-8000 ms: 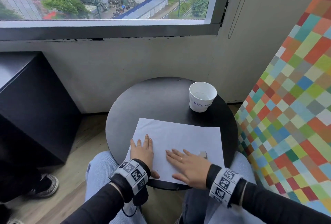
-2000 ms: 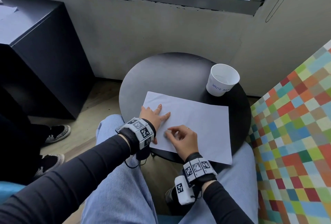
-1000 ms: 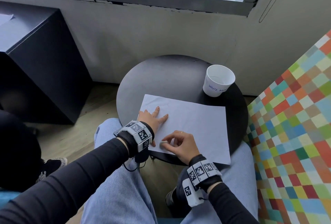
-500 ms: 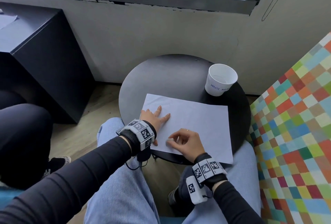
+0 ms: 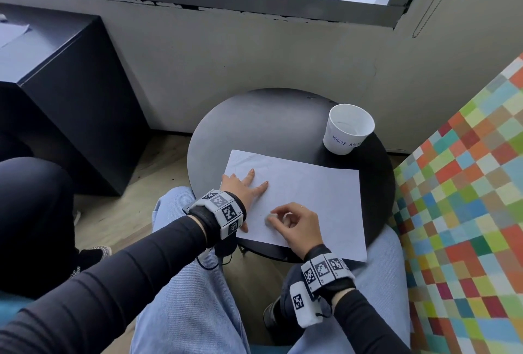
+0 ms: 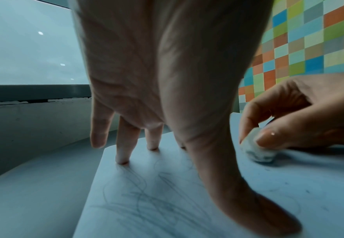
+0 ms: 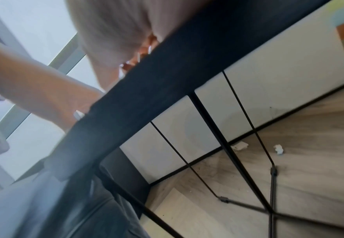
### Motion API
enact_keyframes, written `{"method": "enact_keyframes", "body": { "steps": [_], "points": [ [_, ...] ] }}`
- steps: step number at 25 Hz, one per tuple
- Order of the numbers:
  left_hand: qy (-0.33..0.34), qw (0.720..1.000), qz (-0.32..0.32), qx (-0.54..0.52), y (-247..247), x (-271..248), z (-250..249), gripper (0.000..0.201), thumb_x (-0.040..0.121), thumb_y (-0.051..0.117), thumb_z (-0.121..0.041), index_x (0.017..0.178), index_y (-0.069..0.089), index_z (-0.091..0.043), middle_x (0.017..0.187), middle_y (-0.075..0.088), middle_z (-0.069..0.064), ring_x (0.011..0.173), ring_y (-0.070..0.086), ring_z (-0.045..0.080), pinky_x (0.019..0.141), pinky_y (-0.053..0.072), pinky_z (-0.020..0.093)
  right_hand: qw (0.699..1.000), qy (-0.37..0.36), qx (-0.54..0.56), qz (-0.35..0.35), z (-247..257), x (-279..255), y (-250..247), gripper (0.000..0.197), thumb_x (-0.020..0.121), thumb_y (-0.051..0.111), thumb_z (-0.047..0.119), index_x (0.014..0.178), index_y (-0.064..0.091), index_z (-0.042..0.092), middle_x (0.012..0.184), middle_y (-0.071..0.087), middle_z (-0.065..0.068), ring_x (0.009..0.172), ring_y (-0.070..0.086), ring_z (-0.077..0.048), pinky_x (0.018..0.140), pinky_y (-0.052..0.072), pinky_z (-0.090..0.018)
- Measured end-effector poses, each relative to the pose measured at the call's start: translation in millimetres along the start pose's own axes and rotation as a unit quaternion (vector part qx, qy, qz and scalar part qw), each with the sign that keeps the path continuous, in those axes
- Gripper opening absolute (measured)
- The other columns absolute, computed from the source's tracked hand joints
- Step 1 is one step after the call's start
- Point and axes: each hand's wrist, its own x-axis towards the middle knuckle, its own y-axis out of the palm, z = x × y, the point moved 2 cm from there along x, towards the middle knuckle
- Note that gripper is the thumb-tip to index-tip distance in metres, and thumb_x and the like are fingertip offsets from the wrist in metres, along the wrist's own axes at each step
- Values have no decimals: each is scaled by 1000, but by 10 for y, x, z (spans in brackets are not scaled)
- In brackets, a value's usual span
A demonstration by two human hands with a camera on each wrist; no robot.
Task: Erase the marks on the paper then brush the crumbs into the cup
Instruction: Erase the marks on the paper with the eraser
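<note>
A white sheet of paper (image 5: 311, 192) lies on the round black table (image 5: 268, 121). Faint pencil scribbles (image 6: 146, 198) cover its near left part. My left hand (image 5: 240, 184) lies flat on the sheet's left side, fingers spread and pressing down. My right hand (image 5: 294, 223) pinches a small white eraser (image 5: 270, 218) between thumb and fingers, with the eraser (image 6: 256, 151) touching the paper just right of my left thumb. A white paper cup (image 5: 348, 128) marked "WASTE" stands upright at the table's far right. The right wrist view shows mostly the table's underside.
A black cabinet (image 5: 56, 99) stands to the left. A colourful checkered panel (image 5: 467, 198) rises close on the right. A wall and window sill are behind the table. Another person's dark leg (image 5: 28, 212) is at the left. My knees sit under the table's near edge.
Eight seconds ago both hands lay flat on the sheet with the eraser lying beside my right hand. Now my right hand holds it and has shifted slightly back and forth on the near left.
</note>
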Motion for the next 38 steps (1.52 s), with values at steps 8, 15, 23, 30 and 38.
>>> {"method": "enact_keyframes", "body": {
  "steps": [8, 15, 23, 30, 38],
  "points": [
    [-2, 1000, 2, -5, 28, 8, 19, 128, 72, 78, -60, 154, -17, -37, 163, -18, 11, 147, 14, 43, 115, 14, 63, 999, -21, -17, 20, 46, -10, 41, 8, 74, 82, 22, 76, 75, 19, 63, 62, 16, 53, 47, -4, 57, 37, -12],
    [10, 1000, -1, -21, 56, 40, 41, 129, 72, 79, -59, 154, -18, -35, 163, -20, 12, 151, -3, 39, 115, 10, 66, 999, -11, -40, 33, 41, 86, -6, 10, 74, 82, 27, 79, 76, 22, 69, 68, 11, 52, 49, -7, 57, 40, -13],
    [2, 1000, -6, -24, 58, 39, 26, 129, 71, 79, -60, 154, -18, -36, 163, -19, 12, 150, 0, 40, 113, 7, 68, 995, -40, -67, 59, 42, 124, 62, 8, 75, 80, 24, 76, 74, 18, 68, 67, 7, 58, 54, -7, 59, 42, -13],
    [-1, 1000, -4, -26, 64, 39, 25, 130, 71, 79, -60, 154, -19, -37, 163, -20, 11, 150, 3, 42, 113, 7, 69, 988, -61, -97, 100, 76, 130, 114, 7, 77, 78, 23, 77, 73, 18, 69, 66, 9, 60, 55, -4, 61, 40, -10],
    [3, 1000, -8, -29, 68, 35, 28, 130, 70, 79, -60, 154, -16, -37, 163, -19, 11, 149, 6, 43, 113, 7, 70, 991, -48, -99, 80, 90, 217, 93, 7, 76, 78, 20, 78, 73, 17, 70, 67, 7, 61, 55, -3, 61, 40, -9]
  ]
}}
